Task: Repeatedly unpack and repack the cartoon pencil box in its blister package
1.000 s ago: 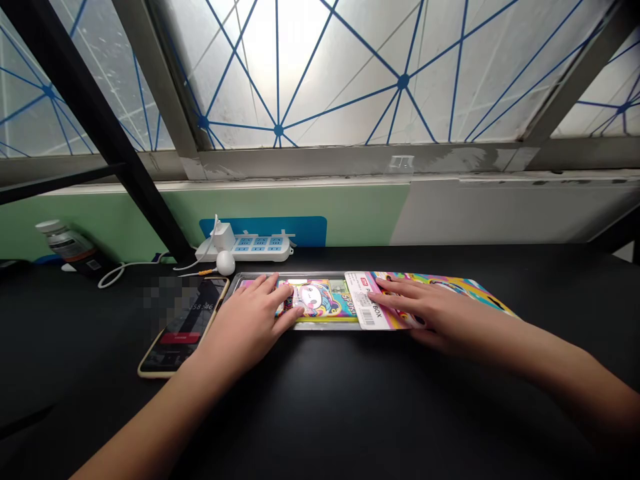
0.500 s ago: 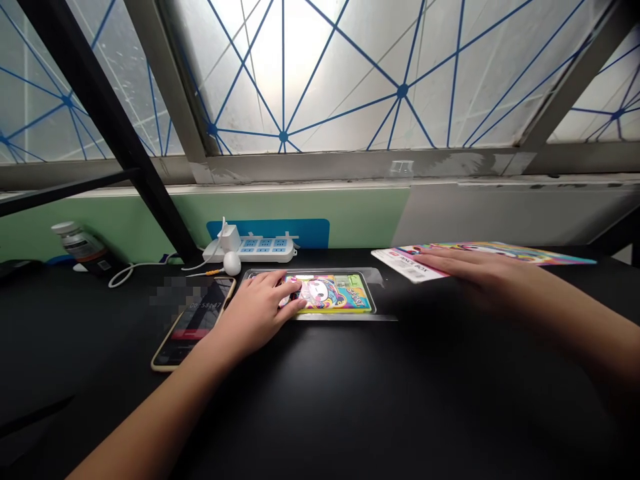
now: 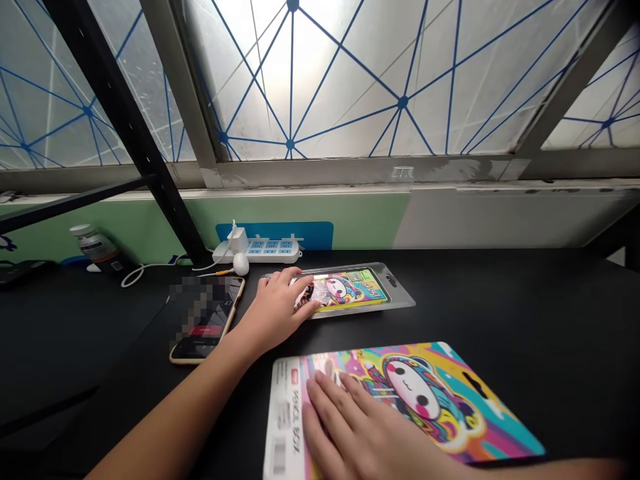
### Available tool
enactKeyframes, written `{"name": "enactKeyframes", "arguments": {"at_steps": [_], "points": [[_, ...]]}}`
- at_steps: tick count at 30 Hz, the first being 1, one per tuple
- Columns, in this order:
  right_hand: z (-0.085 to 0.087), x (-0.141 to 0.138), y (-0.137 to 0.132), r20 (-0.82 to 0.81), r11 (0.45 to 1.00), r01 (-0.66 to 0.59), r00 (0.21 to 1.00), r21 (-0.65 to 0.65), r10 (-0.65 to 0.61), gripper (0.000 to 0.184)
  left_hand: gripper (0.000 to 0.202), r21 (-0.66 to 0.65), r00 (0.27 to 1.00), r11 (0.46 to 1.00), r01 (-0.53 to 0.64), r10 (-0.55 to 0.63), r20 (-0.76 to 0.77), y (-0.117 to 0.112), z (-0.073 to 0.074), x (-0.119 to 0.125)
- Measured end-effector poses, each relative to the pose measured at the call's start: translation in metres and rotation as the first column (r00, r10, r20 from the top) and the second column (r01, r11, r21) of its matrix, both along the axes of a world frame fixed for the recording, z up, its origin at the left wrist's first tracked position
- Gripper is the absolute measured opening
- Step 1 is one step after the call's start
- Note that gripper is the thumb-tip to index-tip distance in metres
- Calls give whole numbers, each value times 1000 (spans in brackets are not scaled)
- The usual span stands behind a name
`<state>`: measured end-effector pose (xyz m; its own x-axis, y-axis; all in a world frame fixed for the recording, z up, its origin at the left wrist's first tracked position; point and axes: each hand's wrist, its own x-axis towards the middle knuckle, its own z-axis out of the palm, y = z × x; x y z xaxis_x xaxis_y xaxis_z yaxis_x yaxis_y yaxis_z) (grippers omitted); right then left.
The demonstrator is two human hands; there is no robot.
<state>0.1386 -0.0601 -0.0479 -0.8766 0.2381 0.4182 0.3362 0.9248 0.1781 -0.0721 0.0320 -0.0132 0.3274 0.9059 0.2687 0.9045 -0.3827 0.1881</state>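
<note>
My left hand (image 3: pixel 280 310) covers the left end of a clear plastic blister tray (image 3: pixel 400 300), its fingers over the far side and its thumb at the near side. Inside the tray is a colourful pencil box (image 3: pixel 370 285) with a cartoon character; its left end is hidden under my fingers. Closer to me, a bright printed backing card (image 3: pixel 480 380) marked "PENCIL BOX" lies on the table. My right hand (image 3: pixel 360 430) rests flat on the card's left part, fingers stretched out, hiding some of the print.
A phone (image 3: pixel 210 327) in a light case lies left of my left hand. Behind it are a white power strip (image 3: pixel 275 251) with a plugged-in adapter and a round white plug (image 3: pixel 241 264). A dark bottle (image 3: pixel 103 252) leans near the wall by a black slanted post (image 3: pixel 165 193).
My right hand has brought the card from the far right down to the table in front of me. The blister tray has turned slightly, its right end lifting away from me, under my left hand.
</note>
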Motion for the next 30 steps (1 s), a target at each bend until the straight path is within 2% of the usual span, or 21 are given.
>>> {"name": "enactKeyframes", "arguments": {"at_steps": [2, 5, 7, 8, 10, 14, 16, 18, 19, 21, 23, 27, 30], "points": [[1, -10, 16, 27, 985, -20, 999, -169, 25, 49, 39, 10, 1000, 1000, 24, -23, -7, -1, -1, 4], [18, -17, 47, 37, 869, -75, 994, -489, 107, 47, 38, 16, 999, 999, 46, -46, -13, -1, -2, 8], [25, -16, 60, 20, 814, -106, 990, -571, 143, 42, 39, 9, 999, 999, 51, -51, -12, -1, -2, 8], [26, -15, 63, 17, 811, -116, 988, -574, 154, 42, 39, 7, 998, 998, 54, -54, -12, -1, -2, 8], [22, -13, 64, 17, 840, -138, 985, -525, 173, 43, 39, 9, 998, 998, 59, -59, -15, -1, -2, 7], [16, -8, 66, -19, 946, -174, 984, -272, 175, 30, 41, 7, 997, 997, 79, -79, -12, -1, -3, 3], [22, 0, 77, -58, 987, -104, 994, -125, 97, 30, 42, 0, 995, 995, 99, -99, -10, 0, -4, 1], [33, 13, 96, -88, 997, 54, 994, -50, -59, 31, 42, -7, 994, 994, 112, -112, -8, 1, -5, -1], [38, 21, 108, -83, 987, 149, 985, -54, -153, 30, 43, -11, 993, 993, 117, -117, -8, 2, -5, -2], [47, 37, 132, -25, 941, 306, 950, -143, -312, 26, 43, -20, 993, 993, 118, -118, -7, 3, -5, -3], [52, 52, 152, 57, 876, 400, 915, -271, -400, 28, 43, -28, 993, 992, 121, -122, -10, 4, -4, -3], [55, 69, 171, 186, 745, 434, 899, -507, -396, 57, 43, -29, 992, 992, 125, -126, -23, 4, -1, -2], [55, 70, 172, 249, 695, 458, 888, -554, -386, 70, 43, -23, 991, 991, 128, -129, -27, 3, -1, -1]]}}
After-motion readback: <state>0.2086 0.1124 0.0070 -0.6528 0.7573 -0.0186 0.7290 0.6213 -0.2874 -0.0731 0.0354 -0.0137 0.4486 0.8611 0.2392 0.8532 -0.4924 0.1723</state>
